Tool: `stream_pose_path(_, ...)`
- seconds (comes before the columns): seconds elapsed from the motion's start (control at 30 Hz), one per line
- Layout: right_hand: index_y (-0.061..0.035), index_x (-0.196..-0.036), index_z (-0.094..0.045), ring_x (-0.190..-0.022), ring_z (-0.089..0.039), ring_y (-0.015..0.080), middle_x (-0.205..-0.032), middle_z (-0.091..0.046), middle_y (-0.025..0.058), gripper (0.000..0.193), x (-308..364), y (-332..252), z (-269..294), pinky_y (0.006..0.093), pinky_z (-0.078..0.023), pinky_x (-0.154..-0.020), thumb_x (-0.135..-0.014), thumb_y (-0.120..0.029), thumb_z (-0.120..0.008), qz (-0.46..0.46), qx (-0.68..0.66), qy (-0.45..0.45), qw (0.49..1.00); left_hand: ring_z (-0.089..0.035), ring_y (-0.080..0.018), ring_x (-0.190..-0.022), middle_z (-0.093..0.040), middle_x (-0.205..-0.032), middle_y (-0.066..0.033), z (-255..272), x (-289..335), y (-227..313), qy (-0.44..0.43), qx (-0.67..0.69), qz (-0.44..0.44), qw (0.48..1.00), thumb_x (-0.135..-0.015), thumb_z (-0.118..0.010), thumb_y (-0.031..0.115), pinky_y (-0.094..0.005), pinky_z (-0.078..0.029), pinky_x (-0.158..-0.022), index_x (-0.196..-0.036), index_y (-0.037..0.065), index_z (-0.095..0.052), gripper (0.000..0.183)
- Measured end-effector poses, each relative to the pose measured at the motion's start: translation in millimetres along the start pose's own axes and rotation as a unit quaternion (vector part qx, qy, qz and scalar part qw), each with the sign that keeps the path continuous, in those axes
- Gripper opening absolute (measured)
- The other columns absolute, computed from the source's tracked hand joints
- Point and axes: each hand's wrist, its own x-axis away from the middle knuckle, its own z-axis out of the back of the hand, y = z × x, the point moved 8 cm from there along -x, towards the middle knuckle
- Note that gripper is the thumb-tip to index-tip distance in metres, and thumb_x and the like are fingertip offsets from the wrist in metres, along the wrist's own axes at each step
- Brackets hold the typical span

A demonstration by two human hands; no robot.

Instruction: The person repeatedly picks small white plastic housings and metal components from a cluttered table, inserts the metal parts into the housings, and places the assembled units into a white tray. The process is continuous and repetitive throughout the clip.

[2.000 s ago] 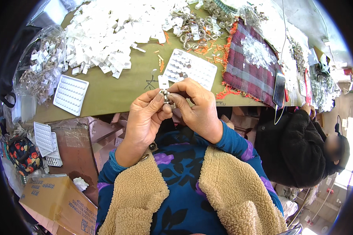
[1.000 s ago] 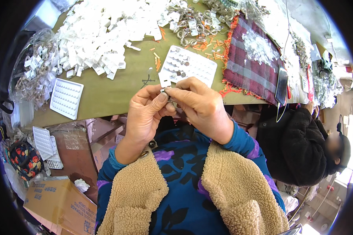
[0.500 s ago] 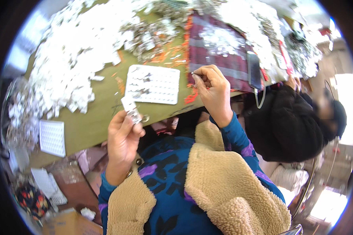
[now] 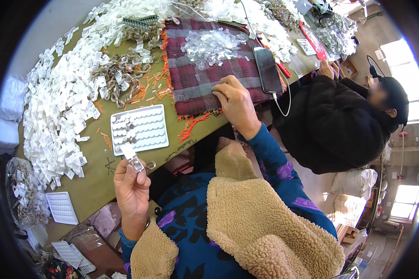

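Observation:
My left hand (image 4: 132, 188) pinches a small clear plastic case (image 4: 136, 162) with a white tab, at the near edge of a white tray (image 4: 160, 122). Beside those fingers hangs a small ring of cord (image 4: 151, 165), apparently attached to the case. Rows of round wells fill the tray, with several small silver discs (image 4: 130, 131) toward its left side. Over the near part of a maroon and grey plaid cloth (image 4: 191, 95) is my right hand (image 4: 239, 104), thumb and forefinger pressed together. Whatever sits between those fingertips is too small to make out.
Heaps of clear and white plastic pieces (image 4: 60, 116) cover the left and far table. Clear bits (image 4: 212, 46) lie on the cloth. A phone (image 4: 267, 69) with a white cable rests at its right. Another white tray (image 4: 62, 208) is at left. A person in black (image 4: 330, 123) sits at right.
The whole view has shifted. My right hand has moved rightward from the cloth's left edge to over the cloth. My left hand still holds the plastic case near the tray.

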Motion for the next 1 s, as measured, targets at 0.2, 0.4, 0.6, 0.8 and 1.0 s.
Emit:
stream_pose_path(0.2, 0.0031, -0.099, -0.071, -0.073, -0.061, 0.0197, -0.088, -0.063, 0.0093, 0.018, 2, 35, 3, 0.0304, -0.049, -0.066, -0.081, 0.003, -0.068, -0.163, -0.119, -0.015, 0.979, -0.055, -0.009, -0.067, -0.066, -0.1, -0.0145, -2, -2, -2, 0.012, -0.009, 0.004, 1.0, -0.097, -0.061, 0.011, -0.0204, -0.046, -0.054, -0.117, 0.002, -0.06, 0.023)
stream_pose_path(0.4, -0.0022, -0.093, -0.068, -0.077, -0.062, 0.0362, -0.092, -0.059, 0.0133, 0.01, -1, 6, -5, 0.0415, -0.051, -0.068, -0.086, -0.007, -0.064, -0.022, 0.037, -0.022, 0.999, -0.057, -0.0098, -0.069, -0.066, -0.1, -0.0152, -7, -3, -3, 0.007, -0.004, 0.018, 1.0, -0.097, -0.06, 0.011, -0.0216, -0.045, -0.055, -0.116, 0.002, -0.06, 0.02)
stream_pose_path(0.6, -0.0007, -0.089, -0.065, -0.074, -0.062, 0.0328, -0.088, -0.06, 0.0135, 0.005, -4, -24, -8, 0.038, -0.051, -0.066, -0.084, -0.001, -0.065, -0.033, -0.011, -0.031, 0.999, -0.061, -0.0129, -0.074, -0.066, -0.1, -0.0157, -3, 4, -1, 0.019, 0.016, 0.003, 1.0, -0.097, -0.06, 0.008, -0.0267, -0.052, -0.06, -0.117, 0.002, -0.058, 0.021)
stream_pose_path(0.8, 0.0023, -0.094, -0.068, -0.071, -0.064, 0.0112, -0.093, -0.063, 0.0085, 0.016, 23, -149, -60, 0.024, -0.051, -0.06, -0.08, 0.009, -0.067, 0.032, -0.281, -0.18, 0.942, -0.059, -0.0113, -0.074, -0.066, -0.097, -0.0105, 1, 13, 0, 0.015, 0.015, -0.003, 1.0, -0.099, -0.058, 0.011, -0.0245, -0.054, -0.062, -0.115, 0.002, -0.061, 0.019)
stream_pose_path(1.0, 0.0007, -0.098, -0.066, -0.075, -0.064, 0.0265, -0.093, -0.059, 0.0119, 0.018, 28, -203, -83, 0.0328, -0.053, -0.066, -0.081, 0.006, -0.067, 0.099, -0.285, -0.165, 0.939, -0.064, -0.0131, -0.074, -0.067, -0.093, -0.0084, 10, 24, 14, 0.023, 0.007, -0.042, 0.999, -0.099, -0.058, 0.01, -0.0255, -0.057, -0.063, -0.119, -0.001, -0.06, 0.023)
